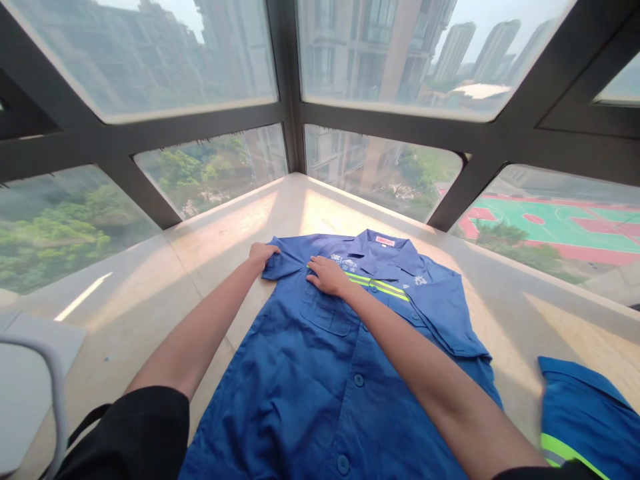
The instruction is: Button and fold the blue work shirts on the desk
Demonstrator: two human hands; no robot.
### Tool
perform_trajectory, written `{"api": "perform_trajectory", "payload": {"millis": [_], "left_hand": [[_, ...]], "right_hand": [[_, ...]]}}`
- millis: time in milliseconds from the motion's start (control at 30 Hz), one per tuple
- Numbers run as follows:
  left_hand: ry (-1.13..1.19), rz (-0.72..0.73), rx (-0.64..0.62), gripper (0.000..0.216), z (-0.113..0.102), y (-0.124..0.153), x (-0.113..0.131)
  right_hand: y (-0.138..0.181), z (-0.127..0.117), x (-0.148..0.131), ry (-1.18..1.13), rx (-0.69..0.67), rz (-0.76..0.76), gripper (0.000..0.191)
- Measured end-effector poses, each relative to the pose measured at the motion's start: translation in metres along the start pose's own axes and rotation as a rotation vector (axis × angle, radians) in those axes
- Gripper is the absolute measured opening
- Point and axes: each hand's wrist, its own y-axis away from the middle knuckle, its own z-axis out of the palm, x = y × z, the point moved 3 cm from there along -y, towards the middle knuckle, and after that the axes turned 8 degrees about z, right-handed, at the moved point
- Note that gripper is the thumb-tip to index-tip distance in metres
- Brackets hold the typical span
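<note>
A blue short-sleeved work shirt (pixel 320 387) with a yellow-green reflective stripe lies front up and buttoned on a pale stone window ledge (pixel 150 293), collar pointing away from me. My left hand (pixel 263 255) is closed on the shirt's left shoulder edge, where the sleeve is folded in. Beside it, my right hand (pixel 327 275) lies flat with fingers stretched out on the chest, just left of the collar. The right sleeve spreads out toward the right.
A second blue garment (pixel 585 417) with a reflective stripe lies at the lower right of the ledge. Dark-framed corner windows (pixel 293 87) rise behind the ledge. A white chair arm (pixel 50 380) and a white sheet (pixel 30 393) show at the lower left.
</note>
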Motion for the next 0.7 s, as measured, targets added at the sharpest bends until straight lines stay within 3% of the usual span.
{"api": "perform_trajectory", "payload": {"millis": [167, 267, 367, 433, 500, 567, 700], "left_hand": [[-0.040, 0.221, 0.004, 0.013, -0.007, 0.004, 0.024], [-0.132, 0.585, -0.051, 0.015, -0.006, 0.028, 0.056], [-0.256, 0.956, -0.248, 0.033, 0.001, 0.068, 0.085], [-0.349, 1.112, -0.421, 0.048, 0.006, 0.094, 0.095], [-0.393, 1.174, -0.599, 0.063, 0.011, 0.112, 0.097], [-0.383, 1.143, -0.699, 0.068, 0.015, 0.119, 0.092], [-0.475, 1.072, -0.575, 0.052, 0.021, 0.104, 0.073]], "right_hand": [[0.007, 0.010, 0.005, 0.023, -0.025, -0.016, 0.053], [0.008, 0.013, 0.006, -0.006, -0.019, -0.010, 0.054], [0.009, 0.010, 0.009, -0.202, 0.024, -0.021, 0.043], [0.011, 0.004, 0.019, -0.497, 0.116, 0.109, 0.029], [0.015, -0.002, 0.035, -0.784, 0.249, 0.356, 0.019], [0.022, -0.006, 0.051, -0.954, 0.363, 0.595, 0.017], [0.027, -0.010, 0.067, -1.103, 0.350, 0.795, 0.021]]}}
